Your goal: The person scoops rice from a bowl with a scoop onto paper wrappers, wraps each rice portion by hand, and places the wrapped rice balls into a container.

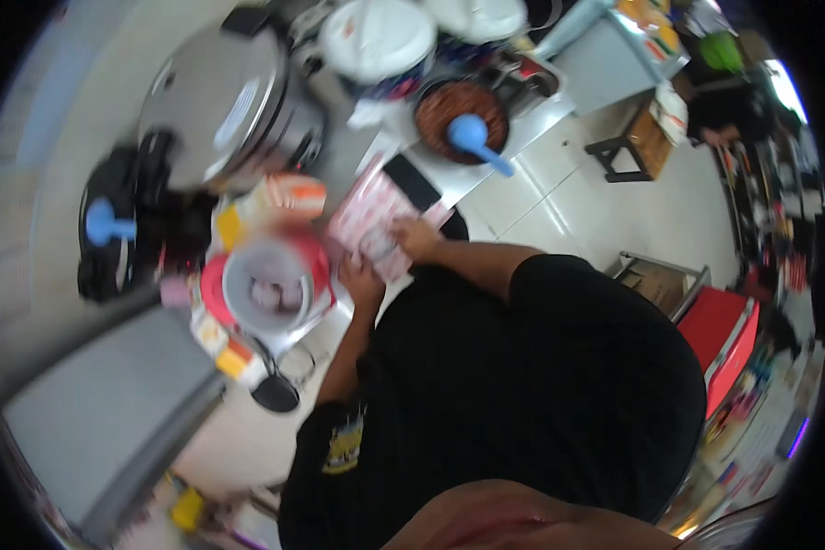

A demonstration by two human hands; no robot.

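Observation:
My left hand [362,282] and my right hand [416,240] are close together at the counter's edge, in front of my black shirt. Both have fingers bent over the near part of a pink-and-white patterned bag [367,209]. Between them shows a small greyish, see-through patch, too blurred to name. Just beyond the bag lies a flat black slab like a phone [412,181]. Left of my left hand stands a white bucket [238,275] with several pale pinkish lumps inside, set against a red container [319,261].
A big lidded steel pot [192,110] stands back left. White-lidded containers [379,38] are behind. A pan of brown sauce [435,115] has a blue ladle [468,134] across it. Another blue scoop [106,223] lies far left. A wooden stool [646,142] is on the floor.

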